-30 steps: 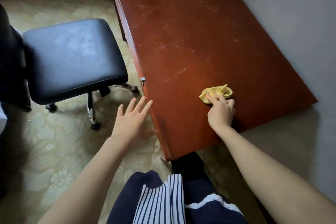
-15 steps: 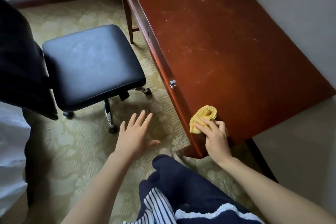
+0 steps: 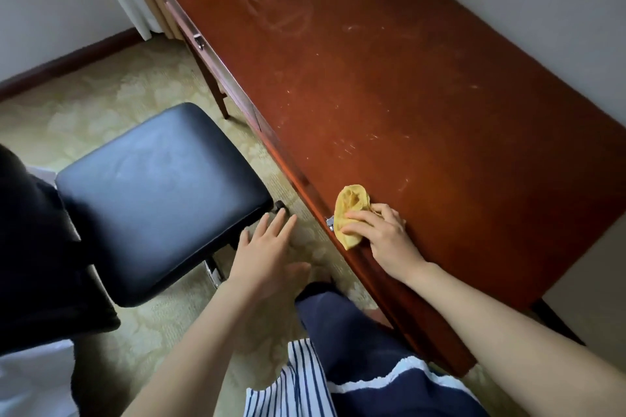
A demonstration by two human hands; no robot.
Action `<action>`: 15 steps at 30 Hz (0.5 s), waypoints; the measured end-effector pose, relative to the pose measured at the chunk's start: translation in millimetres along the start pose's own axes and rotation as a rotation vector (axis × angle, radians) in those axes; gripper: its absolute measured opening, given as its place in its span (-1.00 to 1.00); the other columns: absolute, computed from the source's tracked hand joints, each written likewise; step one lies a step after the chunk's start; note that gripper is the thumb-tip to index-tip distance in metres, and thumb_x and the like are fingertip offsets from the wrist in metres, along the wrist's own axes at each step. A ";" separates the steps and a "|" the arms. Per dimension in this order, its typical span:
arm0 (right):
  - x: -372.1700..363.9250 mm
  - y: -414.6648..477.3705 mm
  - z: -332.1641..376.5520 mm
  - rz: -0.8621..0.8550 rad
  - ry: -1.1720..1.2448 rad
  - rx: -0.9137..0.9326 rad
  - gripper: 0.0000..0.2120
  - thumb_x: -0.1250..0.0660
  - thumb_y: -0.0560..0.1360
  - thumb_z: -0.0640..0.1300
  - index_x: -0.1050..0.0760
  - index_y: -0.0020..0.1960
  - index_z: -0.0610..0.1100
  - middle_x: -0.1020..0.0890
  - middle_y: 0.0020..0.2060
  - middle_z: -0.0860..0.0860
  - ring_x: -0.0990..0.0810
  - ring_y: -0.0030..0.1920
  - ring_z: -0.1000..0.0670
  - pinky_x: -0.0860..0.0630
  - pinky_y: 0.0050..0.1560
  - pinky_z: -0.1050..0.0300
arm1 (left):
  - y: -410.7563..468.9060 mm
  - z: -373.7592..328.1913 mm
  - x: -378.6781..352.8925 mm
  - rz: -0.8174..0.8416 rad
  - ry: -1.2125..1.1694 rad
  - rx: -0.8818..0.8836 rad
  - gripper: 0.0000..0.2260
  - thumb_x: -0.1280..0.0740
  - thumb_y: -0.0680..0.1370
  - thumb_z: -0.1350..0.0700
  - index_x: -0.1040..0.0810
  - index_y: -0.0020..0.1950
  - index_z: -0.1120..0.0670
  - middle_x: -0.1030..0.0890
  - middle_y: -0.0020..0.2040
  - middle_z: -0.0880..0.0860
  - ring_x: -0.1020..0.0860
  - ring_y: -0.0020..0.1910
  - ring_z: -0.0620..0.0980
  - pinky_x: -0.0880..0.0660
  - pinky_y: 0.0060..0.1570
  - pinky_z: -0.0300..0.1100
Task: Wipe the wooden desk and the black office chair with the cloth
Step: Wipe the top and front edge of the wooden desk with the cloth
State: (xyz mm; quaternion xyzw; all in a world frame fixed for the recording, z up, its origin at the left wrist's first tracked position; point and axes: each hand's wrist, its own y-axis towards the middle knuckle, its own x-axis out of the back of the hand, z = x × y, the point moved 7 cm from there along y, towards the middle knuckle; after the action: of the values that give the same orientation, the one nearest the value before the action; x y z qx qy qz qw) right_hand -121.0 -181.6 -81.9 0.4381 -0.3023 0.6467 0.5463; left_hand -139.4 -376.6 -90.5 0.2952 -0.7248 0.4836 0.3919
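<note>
No text, label, brand, number or sign can be read anywhere in the view. The wooden desk on the right shows only pale smears and scratches, which form no letters. The black office chair on the left and the yellow cloth at the near edge of the desk carry no readable marking.

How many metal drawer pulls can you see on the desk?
2 pulls: one at the far end of the desk front, one beside the cloth the right hand holds. Others may be hidden.
</note>
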 end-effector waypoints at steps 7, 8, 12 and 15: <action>-17.2 115.3 13.9 0.165 0.018 -0.007 -0.66 -0.17 0.54 -0.31 -0.62 0.15 -0.06 -0.56 0.25 -0.02 -0.40 0.26 -0.25 -0.26 0.24 -0.06 | 67.5 33.6 53.7 -0.042 0.011 -0.028 -0.22 -0.17 0.50 -0.34 0.14 0.56 -0.08 0.09 0.58 -0.05 0.09 0.55 0.05 0.02 0.46 0.10; -21.3 128.1 15.0 0.204 0.010 -0.020 -0.65 -0.15 0.58 -0.30 -0.58 0.23 -0.03 -0.50 0.32 0.00 -0.33 0.33 -0.22 -0.20 0.29 -0.03 | 72.2 39.2 57.8 -0.037 0.018 -0.027 -0.22 -0.16 0.50 -0.33 0.14 0.56 -0.08 0.09 0.58 -0.05 0.09 0.55 0.05 0.02 0.46 0.09; -34.2 170.9 22.7 0.290 -0.064 -0.030 -0.54 -0.07 0.62 -0.30 -0.37 0.41 0.09 -0.29 0.47 0.05 -0.19 0.42 -0.16 -0.17 0.36 -0.03 | 91.5 54.8 71.0 -0.013 0.043 -0.051 -0.23 -0.17 0.52 -0.31 0.14 0.56 -0.06 0.09 0.58 -0.04 0.08 0.55 0.05 -0.01 0.46 0.08; -39.2 188.0 28.0 0.303 -0.082 -0.079 -0.55 -0.05 0.63 -0.27 -0.34 0.43 0.09 -0.25 0.48 0.07 -0.19 0.40 -0.15 -0.18 0.35 -0.03 | 112.2 58.2 85.4 -0.013 0.067 -0.109 -0.23 -0.20 0.52 -0.29 0.14 0.56 -0.05 0.10 0.58 -0.02 0.09 0.55 0.07 0.00 0.45 0.10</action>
State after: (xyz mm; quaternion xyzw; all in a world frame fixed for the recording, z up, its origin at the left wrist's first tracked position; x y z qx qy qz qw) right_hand -296.3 -264.7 -88.5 0.3919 -0.4121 0.6909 0.4464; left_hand -290.6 -394.9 -83.4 0.2618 -0.7345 0.4506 0.4348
